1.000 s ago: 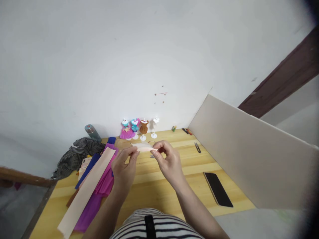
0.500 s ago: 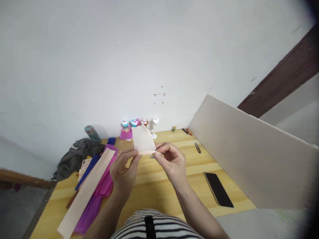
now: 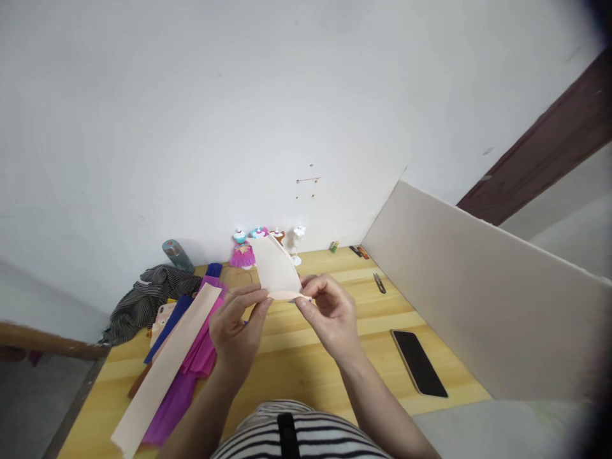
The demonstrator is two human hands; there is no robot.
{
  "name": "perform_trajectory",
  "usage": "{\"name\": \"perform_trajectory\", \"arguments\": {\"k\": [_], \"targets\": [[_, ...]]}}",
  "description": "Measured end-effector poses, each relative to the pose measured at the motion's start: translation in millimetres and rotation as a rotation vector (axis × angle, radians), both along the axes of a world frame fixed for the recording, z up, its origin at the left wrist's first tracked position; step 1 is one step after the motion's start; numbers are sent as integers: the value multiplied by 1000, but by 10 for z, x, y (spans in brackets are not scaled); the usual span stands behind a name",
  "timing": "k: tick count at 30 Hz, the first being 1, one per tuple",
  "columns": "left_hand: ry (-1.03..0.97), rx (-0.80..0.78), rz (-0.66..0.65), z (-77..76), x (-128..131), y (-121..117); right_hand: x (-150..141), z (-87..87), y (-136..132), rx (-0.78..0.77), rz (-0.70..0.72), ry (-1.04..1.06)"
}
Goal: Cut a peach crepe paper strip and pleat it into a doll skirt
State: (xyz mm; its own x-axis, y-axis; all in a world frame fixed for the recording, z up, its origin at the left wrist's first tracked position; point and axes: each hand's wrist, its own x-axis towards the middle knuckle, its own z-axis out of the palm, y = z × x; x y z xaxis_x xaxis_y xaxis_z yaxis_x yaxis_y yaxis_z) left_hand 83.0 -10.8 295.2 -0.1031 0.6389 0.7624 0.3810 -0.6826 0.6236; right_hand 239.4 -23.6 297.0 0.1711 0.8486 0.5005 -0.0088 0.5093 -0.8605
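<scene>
Above the wooden table (image 3: 287,357), a pale pink piece of what looks like crepe paper (image 3: 277,264) is held up between both hands. Its lower edge is folded over in a narrow band. My left hand (image 3: 239,325) pinches the left end of that fold between thumb and fingers. At the right end, my right hand (image 3: 329,315) grips the fold the same way. Behind the piece stand several small dress-form stands, one with a pink skirt (image 3: 242,255) and one plain white dress form (image 3: 299,239).
Left of the hands lie a long pale pink strip (image 3: 167,370), purple and blue sheets, a striped cloth (image 3: 153,299) and a bottle (image 3: 176,255). A phone (image 3: 419,363), thread snips (image 3: 379,283) and a small green item (image 3: 334,247) lie rightward, beside an upright white board (image 3: 478,293).
The pale pink piece has shifted slightly and its top edge leans further left. Both hands keep their pinch at nearly the same place.
</scene>
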Motion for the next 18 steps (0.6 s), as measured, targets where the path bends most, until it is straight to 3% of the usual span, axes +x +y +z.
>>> {"name": "perform_trajectory", "arguments": {"k": [6,12,18], "targets": [[92,44,-22,89,-42,7,28,-25,-17,-10,80,-81],[179,104,-47,177,-54,-7,42,-33,6,3,34,-166],[150,36,-95,164,-67,-4,41,30,25,38,29,-214]]}}
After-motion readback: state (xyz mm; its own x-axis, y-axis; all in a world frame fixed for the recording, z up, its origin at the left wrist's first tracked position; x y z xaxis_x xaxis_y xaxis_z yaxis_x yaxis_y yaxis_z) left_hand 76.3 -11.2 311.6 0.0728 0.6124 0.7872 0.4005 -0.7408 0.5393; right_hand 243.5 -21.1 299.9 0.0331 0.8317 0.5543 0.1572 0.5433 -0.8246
